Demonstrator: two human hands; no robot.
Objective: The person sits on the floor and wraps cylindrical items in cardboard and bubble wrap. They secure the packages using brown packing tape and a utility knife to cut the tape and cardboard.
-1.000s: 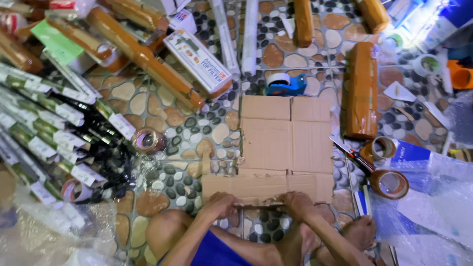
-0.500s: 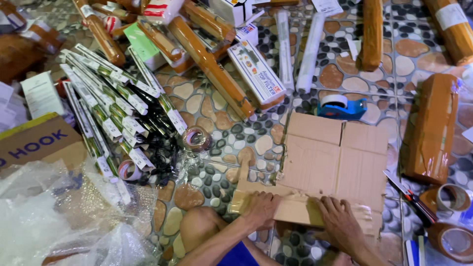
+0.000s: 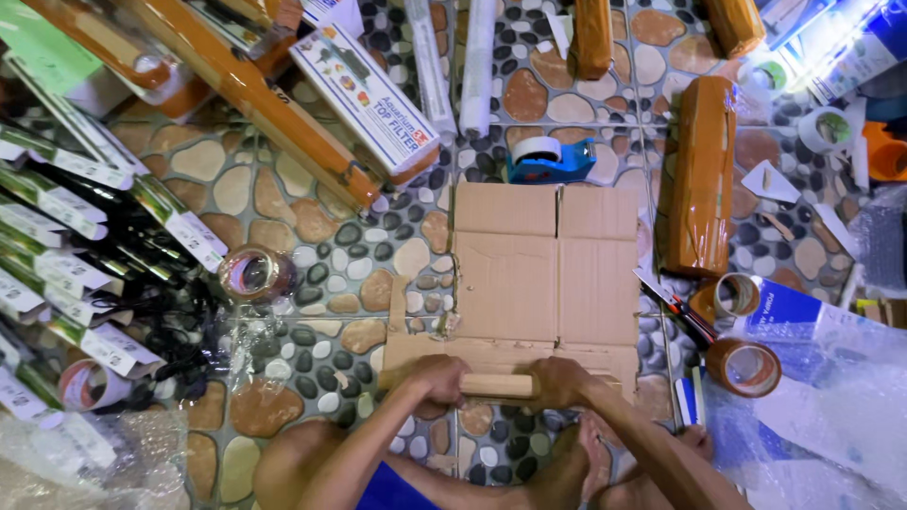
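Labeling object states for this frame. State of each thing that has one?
Cardboard sheet: unfolded flat on the floor, near edge rolled up.
Rolled edge: gripped by both hands.
Left hand: closed on the roll.
Right hand: closed on the roll.
Tape dispenser: loaded, lying unused.
Wrapped parcel: fully taped shut.
Scissors: lying unused; blades unclear.

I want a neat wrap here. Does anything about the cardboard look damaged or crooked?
Yes. The flattened cardboard sheet has a ragged, torn left edge, with a loose strip hanging beside it. Both hands, left hand and right hand, grip a small cylinder at its near edge.
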